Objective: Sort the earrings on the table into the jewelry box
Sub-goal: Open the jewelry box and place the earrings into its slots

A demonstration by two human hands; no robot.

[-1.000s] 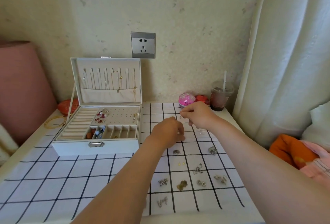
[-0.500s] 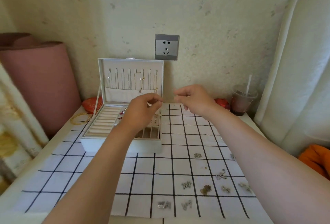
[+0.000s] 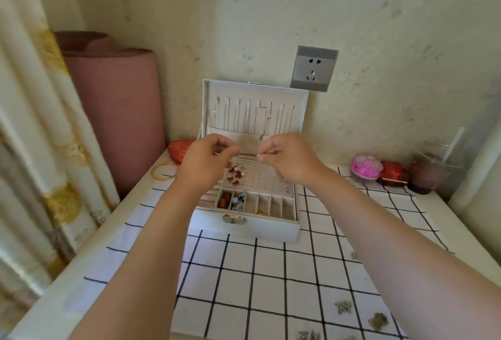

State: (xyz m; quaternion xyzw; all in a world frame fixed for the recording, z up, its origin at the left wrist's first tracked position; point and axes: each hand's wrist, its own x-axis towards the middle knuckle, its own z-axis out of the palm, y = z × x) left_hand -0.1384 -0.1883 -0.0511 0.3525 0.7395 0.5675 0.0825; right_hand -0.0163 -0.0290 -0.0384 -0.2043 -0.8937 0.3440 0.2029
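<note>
Jewelry box [image 3: 244,228], one, open; above it left hand [image 3: 206,162] and right hand [image 3: 291,162] each pinch one tiny earring [image 3: 259,154].

Jewelry box [image 3: 245,227]: white, lid up, in the middle of the frame, on the checked cloth [image 3: 271,272].
Left hand [image 3: 207,162]: over the box, pinching a tiny bit [image 3: 217,153], too small to tell what.
Right hand [image 3: 288,159]: near the left one, pinching a small earring [image 3: 259,154] with a shiny tip.
Loose earrings [image 3: 343,306]: lower right, on the cloth.
Wall socket [image 3: 313,68]: above the lid.
Drink cup [image 3: 431,174]: far right.
</note>
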